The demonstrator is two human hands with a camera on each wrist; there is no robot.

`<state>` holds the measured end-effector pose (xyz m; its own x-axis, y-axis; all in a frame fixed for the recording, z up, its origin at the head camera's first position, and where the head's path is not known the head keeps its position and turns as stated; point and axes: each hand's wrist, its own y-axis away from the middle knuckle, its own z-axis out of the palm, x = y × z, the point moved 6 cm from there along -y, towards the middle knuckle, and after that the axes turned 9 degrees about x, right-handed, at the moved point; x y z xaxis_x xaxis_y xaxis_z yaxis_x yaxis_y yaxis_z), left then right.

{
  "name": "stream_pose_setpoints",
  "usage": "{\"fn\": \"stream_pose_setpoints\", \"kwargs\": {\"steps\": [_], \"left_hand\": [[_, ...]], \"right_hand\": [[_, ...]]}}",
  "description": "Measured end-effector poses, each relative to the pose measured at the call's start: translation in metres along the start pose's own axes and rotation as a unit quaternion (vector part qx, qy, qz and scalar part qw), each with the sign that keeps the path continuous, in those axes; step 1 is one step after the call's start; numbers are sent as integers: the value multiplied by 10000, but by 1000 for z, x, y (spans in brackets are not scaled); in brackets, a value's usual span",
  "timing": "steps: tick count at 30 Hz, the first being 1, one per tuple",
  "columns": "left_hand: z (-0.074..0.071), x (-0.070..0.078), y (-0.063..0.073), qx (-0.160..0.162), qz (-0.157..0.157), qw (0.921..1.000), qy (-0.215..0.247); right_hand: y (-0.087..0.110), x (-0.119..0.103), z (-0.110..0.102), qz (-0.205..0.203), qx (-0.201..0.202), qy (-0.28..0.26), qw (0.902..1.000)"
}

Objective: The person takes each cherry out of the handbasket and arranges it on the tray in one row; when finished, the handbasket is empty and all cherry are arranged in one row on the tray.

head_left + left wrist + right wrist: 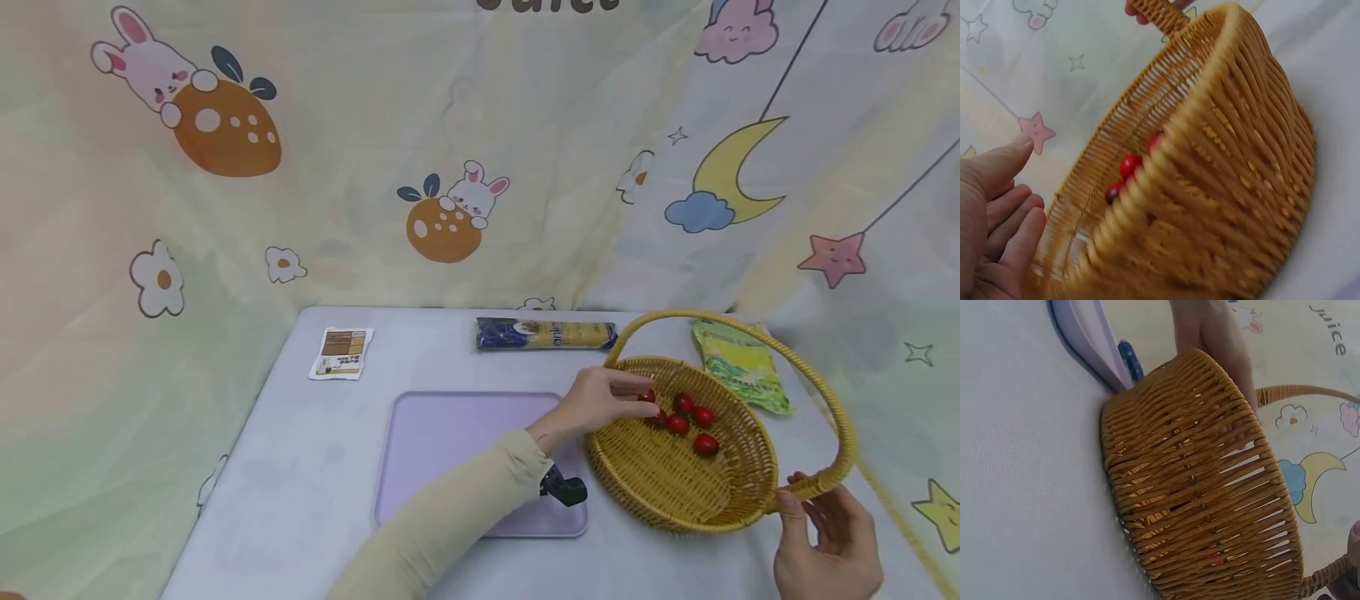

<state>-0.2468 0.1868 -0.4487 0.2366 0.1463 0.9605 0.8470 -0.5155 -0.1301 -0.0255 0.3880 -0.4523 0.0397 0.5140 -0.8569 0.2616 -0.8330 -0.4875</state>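
A round wicker basket (652,492) with an arched handle (832,400) stands on the right of the table. Several red cherries (705,445) lie in its far part, and a thin green stem shows in the left wrist view. My left hand (596,404) reaches over the basket's left rim. Its fingers are loosely extended, and nothing shows between them in the left wrist view. At the basket's near right side, my right hand (828,537) grips the base of the handle with thumb and fingers.
A lilac tray (420,467) lies left of the basket, partly under my left forearm. Behind it is a long blue and yellow packet (547,333). A green and yellow bag (746,367) lies behind the basket, and a small white and brown sachet (342,353) at back left.
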Motion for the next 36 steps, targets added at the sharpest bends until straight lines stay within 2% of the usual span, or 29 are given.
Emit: {"fn": "stream_pose_setpoints", "kwargs": {"steps": [6,11,17,20,24,30,36], "left_hand": [[17,12,-12,-207,15,9998,69],[24,15,-23,-115,-341,9992,194],[32,10,-32,-22,-632,9979,152],[36,8,-37,3,-601,9982,-68],[37,5,-43,-44,-531,9976,-454],[36,-1,-49,-391,-504,9949,-781],[43,-8,-59,-651,-446,9916,-1025]], "right_hand": [[1,2,1,-18,2,-94,10000],[3,1,2,-75,-28,-242,9997],[3,3,2,20,-124,4,9999],[2,4,1,63,-126,102,9998],[2,2,3,-2,-106,-30,9999],[4,-2,3,-231,-104,-155,9996],[1,1,2,-124,-5,-41,9999]]}}
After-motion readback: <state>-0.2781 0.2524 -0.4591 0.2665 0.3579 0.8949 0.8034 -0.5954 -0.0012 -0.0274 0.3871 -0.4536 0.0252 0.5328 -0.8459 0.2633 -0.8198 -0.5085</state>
